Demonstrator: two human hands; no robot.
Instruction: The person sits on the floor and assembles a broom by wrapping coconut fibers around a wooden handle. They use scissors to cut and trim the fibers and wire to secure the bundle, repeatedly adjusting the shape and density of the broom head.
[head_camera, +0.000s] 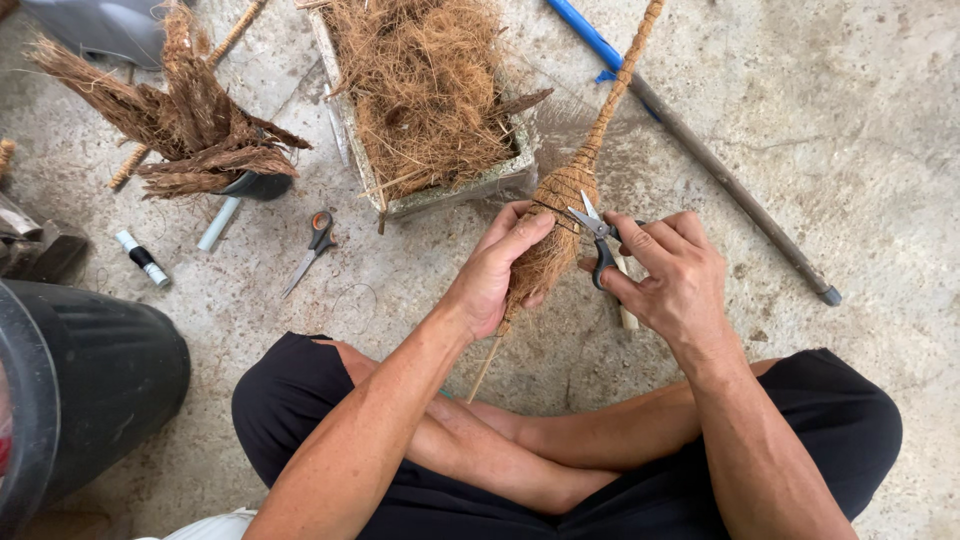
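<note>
I sit cross-legged on a concrete floor. My left hand (495, 275) grips a brown coir-fibre broom head (562, 200) bound with dark thread onto a rope-wrapped stick (622, 75) that runs up and away from me. My right hand (672, 272) holds small black-handled scissors (592, 228), blades pointing at the bound fibre just above my left thumb. A thin wooden stick (484, 368) pokes out below my left hand.
A tray (440, 195) heaped with loose coir fibre stands ahead. Left of it lie another pair of scissors (312, 245), a thread spool (142, 258) and a pile of husk pieces (195, 125). A black bin (90, 385) stands at left. A long pole (725, 180) lies at right.
</note>
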